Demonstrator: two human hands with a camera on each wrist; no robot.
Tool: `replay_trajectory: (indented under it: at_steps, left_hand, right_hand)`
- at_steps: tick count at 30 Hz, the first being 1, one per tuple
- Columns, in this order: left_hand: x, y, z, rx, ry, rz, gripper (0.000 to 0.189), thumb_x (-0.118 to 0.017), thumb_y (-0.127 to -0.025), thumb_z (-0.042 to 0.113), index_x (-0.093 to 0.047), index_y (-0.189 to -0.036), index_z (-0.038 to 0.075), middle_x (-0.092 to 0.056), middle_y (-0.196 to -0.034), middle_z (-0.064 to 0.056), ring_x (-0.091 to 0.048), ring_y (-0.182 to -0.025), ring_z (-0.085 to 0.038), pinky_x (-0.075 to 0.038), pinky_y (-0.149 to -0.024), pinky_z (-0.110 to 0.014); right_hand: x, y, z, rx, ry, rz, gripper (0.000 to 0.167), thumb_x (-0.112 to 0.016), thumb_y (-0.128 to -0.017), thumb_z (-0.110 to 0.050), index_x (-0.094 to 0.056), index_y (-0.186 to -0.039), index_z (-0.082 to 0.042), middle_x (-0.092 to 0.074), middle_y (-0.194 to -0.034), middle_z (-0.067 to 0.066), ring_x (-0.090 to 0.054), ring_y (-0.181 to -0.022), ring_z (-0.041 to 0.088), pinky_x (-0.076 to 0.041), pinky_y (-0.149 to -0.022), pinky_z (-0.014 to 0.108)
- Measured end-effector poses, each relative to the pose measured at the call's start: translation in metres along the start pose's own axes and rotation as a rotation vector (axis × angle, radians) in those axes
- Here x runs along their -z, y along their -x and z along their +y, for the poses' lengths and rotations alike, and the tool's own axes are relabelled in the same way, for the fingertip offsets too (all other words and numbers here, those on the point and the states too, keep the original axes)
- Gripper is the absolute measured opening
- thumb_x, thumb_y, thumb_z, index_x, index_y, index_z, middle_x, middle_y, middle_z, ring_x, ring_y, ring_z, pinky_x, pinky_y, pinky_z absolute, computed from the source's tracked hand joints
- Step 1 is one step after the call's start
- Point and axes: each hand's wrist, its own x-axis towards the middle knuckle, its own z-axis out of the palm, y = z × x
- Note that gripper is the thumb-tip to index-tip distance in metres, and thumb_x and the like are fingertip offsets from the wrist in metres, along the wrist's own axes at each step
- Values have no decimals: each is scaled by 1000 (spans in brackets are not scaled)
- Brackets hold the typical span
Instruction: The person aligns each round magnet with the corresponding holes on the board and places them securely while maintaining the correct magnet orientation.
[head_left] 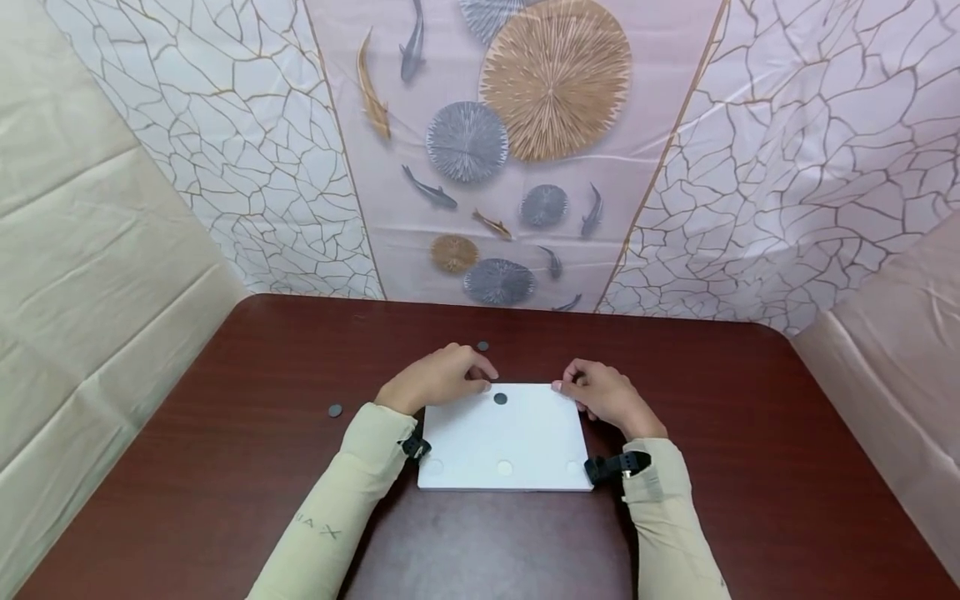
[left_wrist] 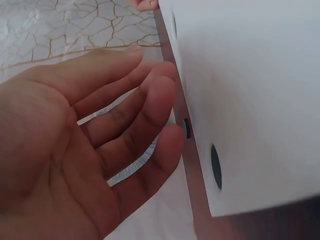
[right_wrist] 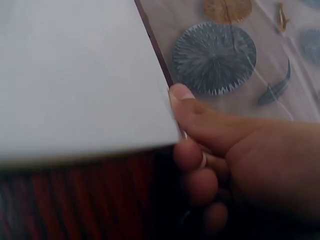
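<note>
A flat white board lies in front of me, with a dark round spot near its far edge and pale round marks along its near edge. My right hand pinches the board's far right corner between thumb and fingers, as the right wrist view also shows. At the far left of the board is my left hand, fingers loosely bent beside the edge with nothing held. In the left wrist view, another dark round spot shows near the board's corner.
Two small dark discs lie on the reddish-brown table: one disc beyond the left hand, another disc to its left. A patterned cloth hangs behind the table. Each wrist wears a black strap.
</note>
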Motion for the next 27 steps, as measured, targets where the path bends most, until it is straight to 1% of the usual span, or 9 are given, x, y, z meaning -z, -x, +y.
replay_trajectory:
  at_steps: [3, 5, 8, 9, 12, 14, 20, 23, 27]
  left_hand:
    - [1, 1, -6, 25, 69, 13, 21, -69, -103, 13, -79, -122, 10, -77, -110, -1, -59, -72, -13, -51, -69, -29]
    - [2, 2, -10, 35, 110, 15, 21, -68, -104, 14, -78, -122, 9, -77, -112, -1, -59, -70, -13, -51, -66, -29]
    - [5, 3, -16, 47, 149, 33, 21, -68, -104, 14, -78, -122, 7, -77, -108, -3, -66, -76, -16, -53, -67, -30]
    - [7, 3, -18, 54, 157, 44, 21, -69, -104, 15, -78, -122, 7, -77, -107, -3, -68, -80, -16, -54, -70, -30]
    - [12, 1, -22, 75, 165, 77, 21, -69, -104, 15, -77, -121, 7, -77, -102, -5, -69, -86, -17, -55, -75, -32]
    - [16, -1, -24, 89, 163, 97, 20, -69, -104, 14, -77, -121, 6, -76, -103, -5, -69, -87, -17, -56, -76, -33]
    - [30, -11, -26, 156, 143, 125, 20, -68, -104, 10, -76, -121, 5, -75, -104, -3, -68, -92, -17, -56, -78, -34]
    - [35, -19, -27, 172, 138, 122, 19, -67, -104, 9, -75, -121, 4, -75, -104, -3, -68, -93, -18, -56, -80, -34]
    - [38, -31, -28, 178, 162, 92, 20, -65, -105, 8, -75, -122, 3, -76, -107, -4, -69, -97, -19, -54, -82, -34]
  right_hand:
    - [1, 1, 3, -13, -81, -20, 24, -67, -106, -34, -62, -104, -11, -55, -65, 3, -48, -53, 17, -41, -52, 31]
    - [2, 2, 3, -17, -108, -30, 23, -67, -106, -33, -62, -105, -10, -55, -65, 2, -49, -53, 17, -41, -52, 30]
    - [3, 3, 3, -21, -138, -34, 23, -67, -106, -33, -62, -105, -11, -54, -65, 2, -49, -53, 16, -41, -51, 30]
    - [3, 3, 3, -18, -143, -36, 23, -67, -106, -33, -62, -106, -10, -54, -65, 2, -49, -53, 16, -41, -51, 30]
    - [4, 3, 3, -26, -156, -26, 23, -68, -106, -32, -63, -105, -10, -54, -65, 3, -49, -52, 16, -41, -51, 29]
    - [4, 3, 2, -28, -152, -20, 23, -68, -105, -32, -63, -105, -9, -54, -65, 3, -49, -52, 15, -42, -51, 29]
    - [2, 2, 1, -41, -154, -37, 24, -68, -105, -33, -63, -106, -10, -55, -65, 2, -50, -51, 15, -40, -49, 29]
    - [2, 1, 2, -45, -161, -37, 23, -68, -105, -33, -63, -105, -10, -55, -65, 3, -50, -51, 16, -40, -49, 29]
    - [1, 0, 3, -49, -155, -23, 23, -69, -105, -33, -63, -105, -10, -55, -65, 3, -50, -51, 16, -40, -49, 29]
